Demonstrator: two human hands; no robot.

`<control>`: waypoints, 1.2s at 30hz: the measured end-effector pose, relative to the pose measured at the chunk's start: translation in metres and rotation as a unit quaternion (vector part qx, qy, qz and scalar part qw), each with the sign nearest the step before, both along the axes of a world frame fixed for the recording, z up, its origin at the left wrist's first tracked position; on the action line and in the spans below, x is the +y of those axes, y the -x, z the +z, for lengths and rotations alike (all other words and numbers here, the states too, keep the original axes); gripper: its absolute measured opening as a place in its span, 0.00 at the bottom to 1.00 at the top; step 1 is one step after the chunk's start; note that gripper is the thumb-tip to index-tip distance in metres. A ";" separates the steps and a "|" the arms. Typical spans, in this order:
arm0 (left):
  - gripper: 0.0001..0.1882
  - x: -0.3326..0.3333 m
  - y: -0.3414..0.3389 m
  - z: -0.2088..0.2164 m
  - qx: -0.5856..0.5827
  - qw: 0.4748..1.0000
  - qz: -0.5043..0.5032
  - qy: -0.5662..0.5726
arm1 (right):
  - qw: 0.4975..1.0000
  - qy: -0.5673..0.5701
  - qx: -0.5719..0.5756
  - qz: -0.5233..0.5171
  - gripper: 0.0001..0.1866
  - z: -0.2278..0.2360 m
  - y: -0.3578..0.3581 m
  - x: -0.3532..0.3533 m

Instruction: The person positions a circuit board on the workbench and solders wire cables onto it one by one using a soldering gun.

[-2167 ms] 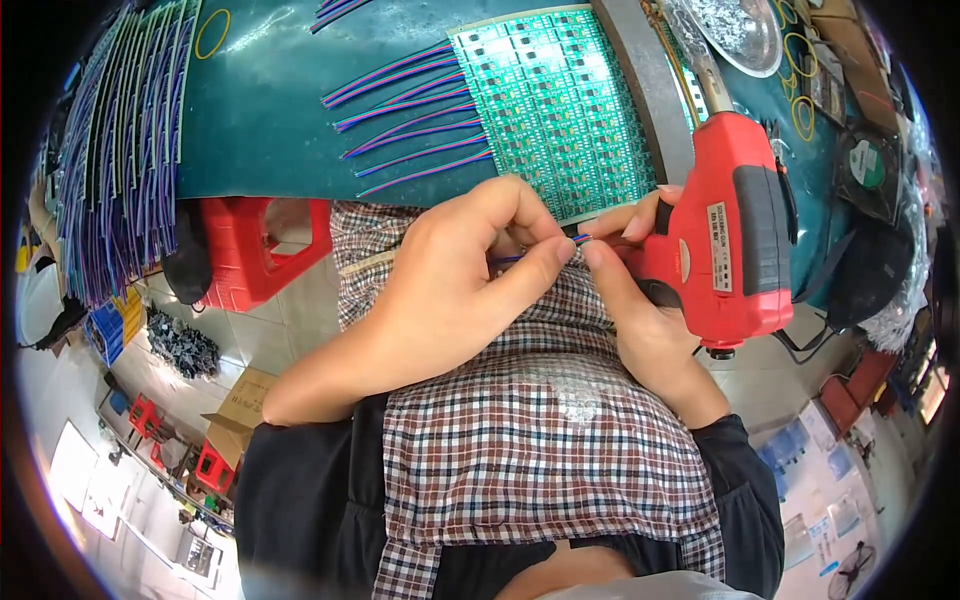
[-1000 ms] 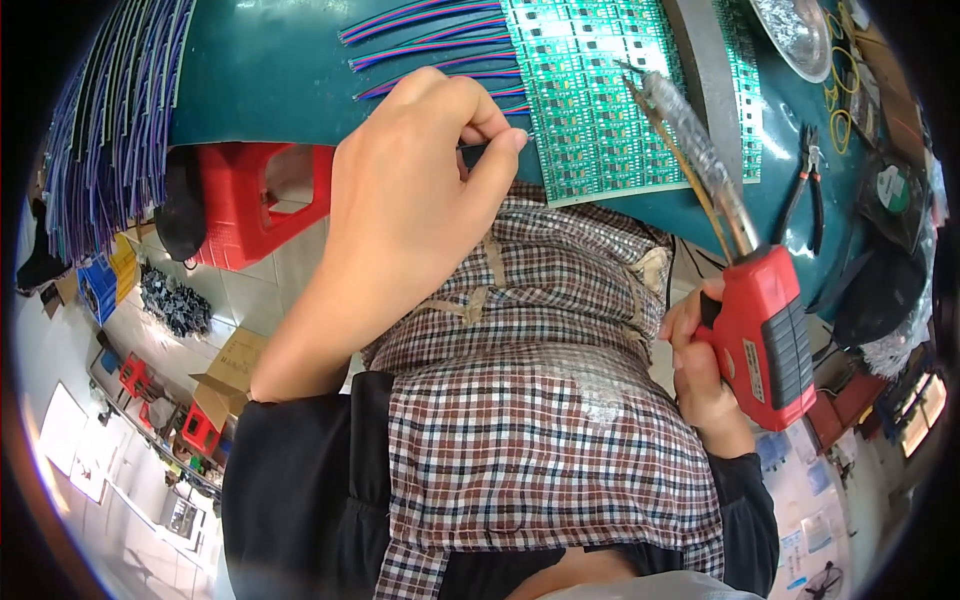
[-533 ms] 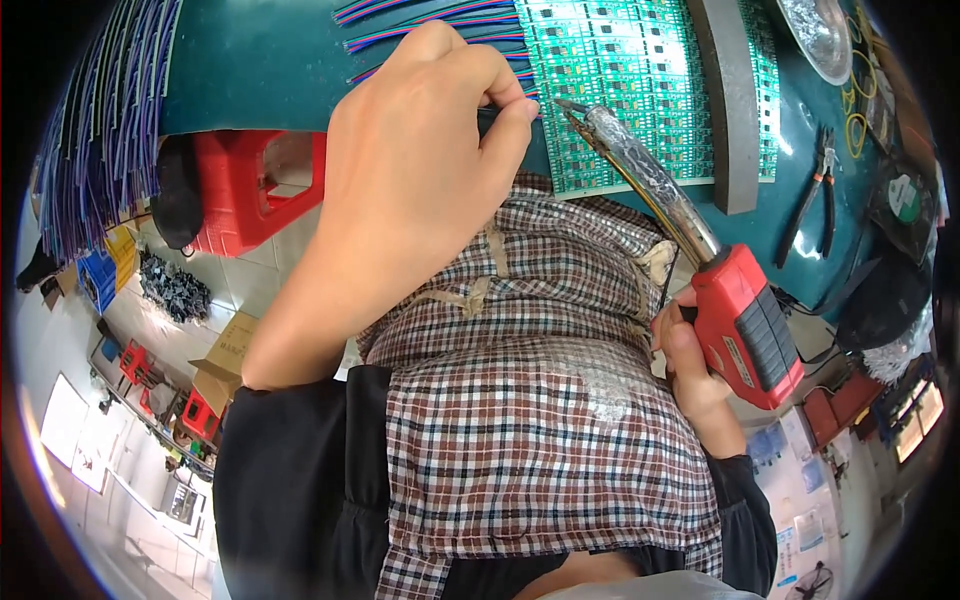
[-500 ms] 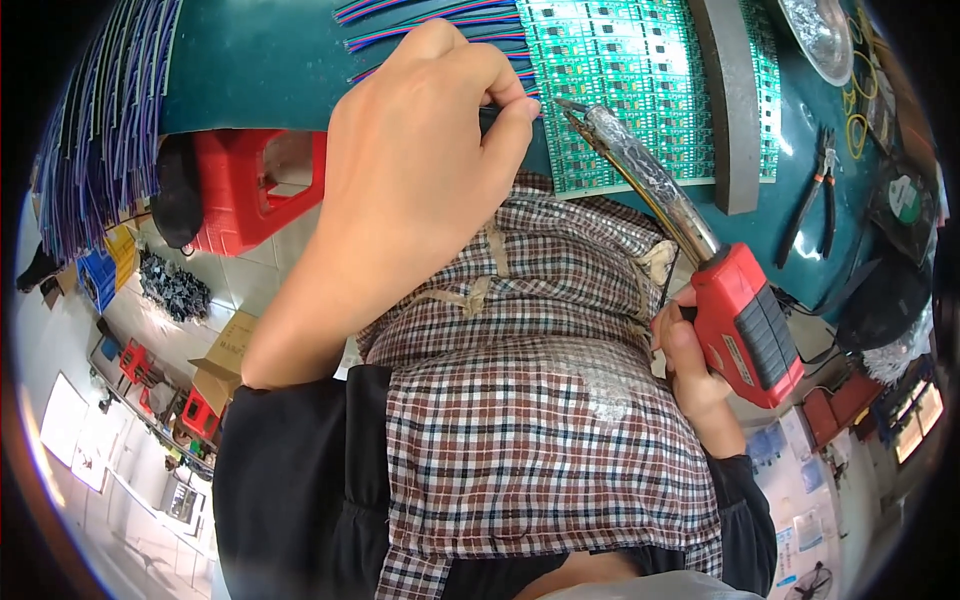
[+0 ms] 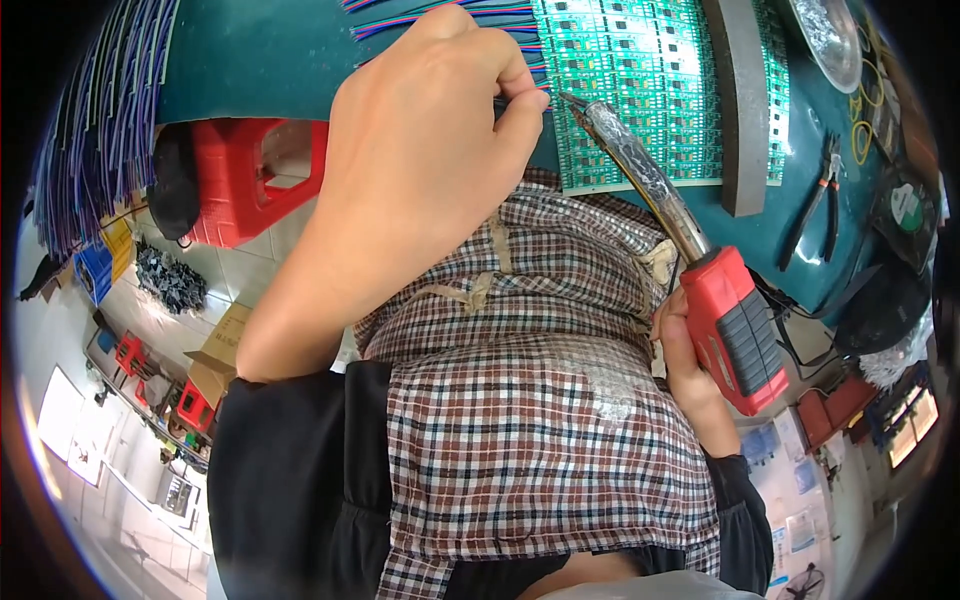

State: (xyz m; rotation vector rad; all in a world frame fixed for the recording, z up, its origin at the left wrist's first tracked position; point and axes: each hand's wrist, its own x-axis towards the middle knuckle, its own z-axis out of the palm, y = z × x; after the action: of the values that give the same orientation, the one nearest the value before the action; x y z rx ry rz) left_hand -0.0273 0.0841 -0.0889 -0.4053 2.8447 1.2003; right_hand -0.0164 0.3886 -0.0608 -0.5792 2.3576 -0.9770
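Observation:
My left hand (image 5: 430,150) is closed in a pinch at the left edge of a green circuit board panel (image 5: 640,95). Thin coloured wire shows at its fingertips, mostly covered by the fingers. Other red, blue and black wires (image 5: 510,28) run to the same edge. My right hand (image 5: 684,345) grips a soldering iron (image 5: 735,325) by its red and black handle. The iron's stained metal barrel slants up and left, with its dark tip close to my left fingertips, over the panel's edge. Whether the tip touches a wire is too small to tell.
A dark grey bar (image 5: 742,120) lies across the panel. Pliers (image 5: 815,205) and a metal dish (image 5: 828,40) are to the right on the green table. At far left hangs a bundle of purple and black wires (image 5: 110,110), near a red plastic stool (image 5: 215,190).
My left hand sits slightly higher and farther right in the picture, its pinch still closed. The soldering iron's handle has shifted slightly left, while its tip remains near my left fingertips.

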 end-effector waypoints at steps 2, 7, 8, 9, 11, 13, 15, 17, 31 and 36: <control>0.07 0.000 0.000 0.000 0.002 1.000 -0.001 0.000 | 1.000 0.000 0.013 0.007 0.12 0.000 0.000 -0.002; 0.08 -0.001 -0.002 0.001 0.005 1.000 -0.003 0.007 | 1.000 0.016 0.017 0.007 0.13 0.000 -0.001 -0.005; 0.08 -0.004 0.004 0.010 0.005 1.000 -0.003 0.006 | 1.000 0.017 0.007 -0.004 0.13 -0.001 -0.002 -0.004; 0.08 -0.006 0.016 0.027 -0.081 0.996 -0.014 -0.026 | 1.000 0.018 -0.004 -0.016 0.13 -0.002 -0.003 -0.003; 0.08 -0.007 0.021 0.035 -0.167 0.984 -0.023 -0.056 | 1.000 0.014 -0.012 -0.018 0.14 -0.002 -0.002 -0.003; 0.09 -0.008 0.019 0.033 -0.157 0.986 -0.009 -0.058 | 1.000 0.012 -0.021 -0.017 0.14 -0.001 -0.001 -0.004; 0.09 -0.008 0.021 0.035 -0.164 0.985 -0.008 -0.060 | 0.999 0.014 -0.032 -0.034 0.16 0.000 -0.001 -0.004; 0.09 -0.008 0.021 0.036 -0.171 0.983 -0.007 -0.062 | 0.999 0.001 -0.031 -0.025 0.16 0.001 -0.001 -0.001; 0.09 -0.008 0.021 0.034 -0.151 0.986 -0.006 -0.064 | 0.994 0.005 -0.089 -0.065 0.17 0.004 0.000 -0.003; 0.08 -0.009 0.020 0.033 -0.146 0.987 -0.009 -0.061 | 0.991 0.067 -0.112 -0.007 0.06 0.007 0.002 -0.005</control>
State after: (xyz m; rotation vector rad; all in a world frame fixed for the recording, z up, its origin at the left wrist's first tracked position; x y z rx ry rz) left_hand -0.0473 0.0748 -0.0556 -0.5013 2.5094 1.1921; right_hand -0.0186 0.3832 -0.0539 -0.4757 2.1133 -1.1509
